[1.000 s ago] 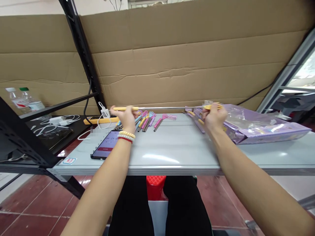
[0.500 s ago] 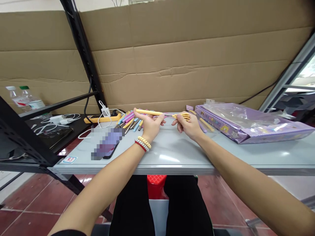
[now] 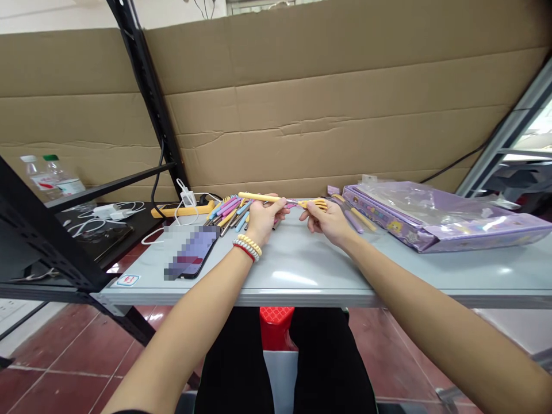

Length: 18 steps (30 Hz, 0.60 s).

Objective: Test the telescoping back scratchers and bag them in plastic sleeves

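Observation:
My left hand (image 3: 263,221) is closed around a yellow stick (image 3: 259,197), a slim handle that points to the left. At the stick's right end my right hand (image 3: 328,220) pinches a yellow claw-shaped piece (image 3: 318,204). Between the hands the join is small and partly covered by fingers. Behind and left of my left hand lies a pile of sticks (image 3: 228,210) in purple, blue, yellow and pink with metal rods. To the right of my right hand, purple and yellow sticks (image 3: 354,221) lie in clear wrapping.
A purple box (image 3: 425,238) with clear plastic on it stands at the right. A phone (image 3: 196,253) lies at the left, before a yellow power strip (image 3: 185,211) with white cables. Bottles (image 3: 71,181) stand on the far-left shelf, beyond a black metal post (image 3: 150,86).
The view has shifted slightly. My left hand has moved a little down the yellow stick, its fingers now more closed. Both hands stay at the stick and the claw-shaped piece.

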### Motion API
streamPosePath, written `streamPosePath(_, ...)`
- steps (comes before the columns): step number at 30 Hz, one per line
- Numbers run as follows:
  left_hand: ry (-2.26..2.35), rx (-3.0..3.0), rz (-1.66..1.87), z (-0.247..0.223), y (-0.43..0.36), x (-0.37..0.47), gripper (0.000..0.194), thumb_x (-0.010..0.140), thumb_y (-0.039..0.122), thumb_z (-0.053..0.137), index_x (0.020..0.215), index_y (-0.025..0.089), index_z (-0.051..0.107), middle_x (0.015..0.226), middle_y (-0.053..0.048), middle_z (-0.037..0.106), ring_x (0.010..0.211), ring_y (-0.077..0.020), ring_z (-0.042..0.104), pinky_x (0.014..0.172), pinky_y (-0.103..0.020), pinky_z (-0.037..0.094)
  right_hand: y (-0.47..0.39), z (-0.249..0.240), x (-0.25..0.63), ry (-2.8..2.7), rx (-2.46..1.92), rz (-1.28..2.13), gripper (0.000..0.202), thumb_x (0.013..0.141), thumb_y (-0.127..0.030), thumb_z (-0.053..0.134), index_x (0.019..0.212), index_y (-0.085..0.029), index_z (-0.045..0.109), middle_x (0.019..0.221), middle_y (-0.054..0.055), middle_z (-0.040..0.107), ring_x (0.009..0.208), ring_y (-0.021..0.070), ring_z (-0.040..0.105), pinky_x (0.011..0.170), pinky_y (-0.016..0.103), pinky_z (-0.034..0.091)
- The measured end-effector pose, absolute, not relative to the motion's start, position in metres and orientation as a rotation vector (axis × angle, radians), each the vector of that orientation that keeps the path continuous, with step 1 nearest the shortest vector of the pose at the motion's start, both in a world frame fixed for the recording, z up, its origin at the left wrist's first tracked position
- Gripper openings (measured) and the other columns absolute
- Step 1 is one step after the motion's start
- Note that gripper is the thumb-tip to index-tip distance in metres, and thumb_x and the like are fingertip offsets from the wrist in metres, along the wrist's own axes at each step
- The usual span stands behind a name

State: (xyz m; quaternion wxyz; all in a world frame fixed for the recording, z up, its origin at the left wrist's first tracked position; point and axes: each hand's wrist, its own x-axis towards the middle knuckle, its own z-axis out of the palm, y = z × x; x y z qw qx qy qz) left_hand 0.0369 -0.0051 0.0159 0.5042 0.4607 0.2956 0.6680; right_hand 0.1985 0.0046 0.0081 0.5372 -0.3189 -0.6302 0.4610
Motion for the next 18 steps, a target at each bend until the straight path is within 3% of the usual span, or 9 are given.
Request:
streamPosePath(8,0.717,0.764,1.982,0.041,0.004,0.000,0.018,0.068,0.012,0.069,0.076,0.013,0.052,0.055,0.003,0.059,0.050,-0.0097,0.062,0.056,-0.021,0.053,0.015,0.022,0.226,-1.359,-0.705,1.070,0.048,0.059,-0.056,0.078,0.074,-0.016,0.057,0.062,0.005,0.066,0.040,0.0117,0.056,0.029,0.018,0.032)
streamPosePath(14,0.683,0.611,2.214,0.049,0.005,-0.030,0.018,0.071,0.011,0.065,0.080,0.014,0.050,0.056,0.005,0.057,0.048,-0.0075,0.059,0.051,-0.018,0.050,0.018,0.033,0.254,-1.024,-0.741,0.851,0.038,0.073,-0.047,0.072,0.065,-0.018,0.050,0.050,-0.002,0.055,0.034,0.0069,0.046,0.027,0.016,0.030)
streamPosePath(18,0.715,0.611,2.273,0.052,0.005,-0.042,0.020,0.070,0.012,0.067,0.080,0.016,0.050,0.060,0.006,0.056,0.049,-0.0064,0.058,0.052,-0.018,0.048,0.014,0.041,0.262,-0.818,-0.790,0.717,0.029,0.084,-0.036,0.063,0.068,-0.017,0.047,0.047,-0.005,0.047,0.033,0.0043,0.038,0.030,0.015,0.029)
